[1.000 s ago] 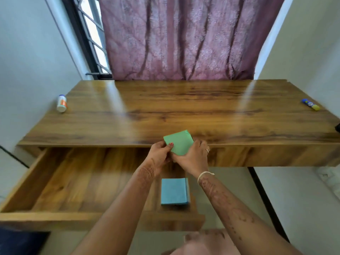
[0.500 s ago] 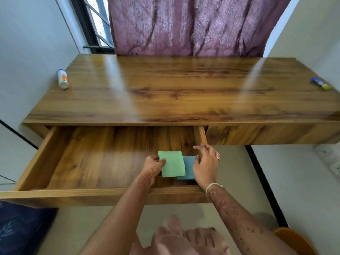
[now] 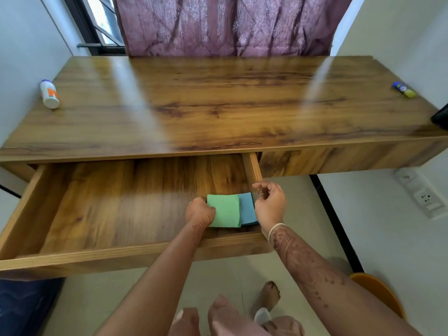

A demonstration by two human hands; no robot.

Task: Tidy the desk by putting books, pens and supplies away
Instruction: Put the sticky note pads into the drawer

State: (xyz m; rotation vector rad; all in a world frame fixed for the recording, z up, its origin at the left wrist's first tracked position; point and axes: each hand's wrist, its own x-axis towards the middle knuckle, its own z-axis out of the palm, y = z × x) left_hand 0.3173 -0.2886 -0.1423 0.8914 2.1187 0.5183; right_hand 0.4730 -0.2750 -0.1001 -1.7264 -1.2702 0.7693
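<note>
While the wooden drawer (image 3: 97, 259) stands pulled out, left hand (image 3: 200, 212): curled round the left edge of a square green sticky-note pad (image 3: 224, 210), gripping it.
Right hand (image 3: 269, 202): fingers loosely curled, holding nothing, just beside a square blue sticky-note pad (image 3: 247, 208).
Green pad: in the drawer's front right corner, overlapping the blue pad's left side.
Wooden desk top (image 3: 218, 105): white plastic bottle with orange label (image 3: 49, 93) lying far left; blue-and-yellow glue stick (image 3: 404, 89) far right.
</note>
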